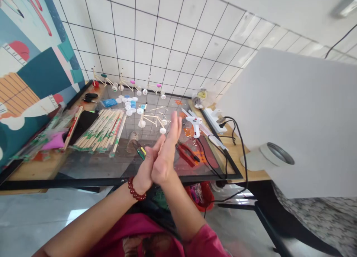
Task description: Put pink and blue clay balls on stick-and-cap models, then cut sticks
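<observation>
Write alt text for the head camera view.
A person's left hand and right hand press together palm to palm above a glass-topped table, with a red bead bracelet on the left wrist. On the table lie bundled wooden chopsticks, white bottle caps, small stick models on cap wheels, and a white glue gun.

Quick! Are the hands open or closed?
Left hand: open, pressed against the right, holding nothing visible.
Right hand: open, pressed against the left, holding nothing visible.
</observation>
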Tool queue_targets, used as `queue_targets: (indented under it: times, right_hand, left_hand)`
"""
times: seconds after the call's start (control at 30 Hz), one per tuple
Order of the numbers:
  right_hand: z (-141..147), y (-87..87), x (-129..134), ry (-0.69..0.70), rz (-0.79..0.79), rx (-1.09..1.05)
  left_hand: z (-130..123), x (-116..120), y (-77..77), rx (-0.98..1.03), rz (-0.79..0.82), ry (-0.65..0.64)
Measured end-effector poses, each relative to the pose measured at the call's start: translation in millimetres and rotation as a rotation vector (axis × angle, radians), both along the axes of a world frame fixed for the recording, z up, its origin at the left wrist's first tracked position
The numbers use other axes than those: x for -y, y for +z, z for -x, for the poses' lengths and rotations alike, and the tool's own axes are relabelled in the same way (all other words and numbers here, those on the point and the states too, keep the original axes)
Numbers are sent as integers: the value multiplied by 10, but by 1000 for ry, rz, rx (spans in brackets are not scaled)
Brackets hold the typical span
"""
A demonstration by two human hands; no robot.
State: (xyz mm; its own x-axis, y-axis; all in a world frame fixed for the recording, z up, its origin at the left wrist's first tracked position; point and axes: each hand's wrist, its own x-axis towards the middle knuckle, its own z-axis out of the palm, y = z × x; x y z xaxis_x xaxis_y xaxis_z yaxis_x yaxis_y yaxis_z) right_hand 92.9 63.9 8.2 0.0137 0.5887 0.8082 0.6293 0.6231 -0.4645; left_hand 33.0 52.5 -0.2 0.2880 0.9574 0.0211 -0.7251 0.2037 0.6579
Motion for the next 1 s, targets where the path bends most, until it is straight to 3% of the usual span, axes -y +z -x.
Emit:
queue_targets:
  times: [0.1, 0.23, 0.33, 0.4, 0.5, 0.57, 0.67, 0.8, 0.9, 1.0]
  right_hand:
    - [-56, -53, -54, -13, 32, 6]
    - [-7, -182, 17, 112, 72, 56]
    - [-57, -190, -81, 82, 94, -108]
    - [-132, -224, -173, 34, 113, -169]
    - [-153, -348, -137, -21, 171, -68]
    - [-83, -396, -20, 28, 178, 11]
    - [4, -323, 30, 95, 157, 3]
    - [-72, -206, -209, -41, 111, -120]
    - [-72, -245, -180, -79, 176, 2]
    - [27, -241, 5, 32, 135, 130]
  left_hand:
    - [51, -20, 76, -9, -1, -14]
    - [60, -104, 160, -3, -71, 4]
    - [48, -90, 101, -142, -111, -45]
    - [59, -72, 55, -161, -46, -92]
    - [80, -113, 21, -84, 55, -86]
    - [73, -163, 2, -24, 64, -57]
    - [45, -181, -44, -24, 42, -36]
    - [56, -124, -20, -84, 118, -21]
    - [72, -155, 83, -18, 168, -6]
    - [28, -212, 129, 62, 122, 11]
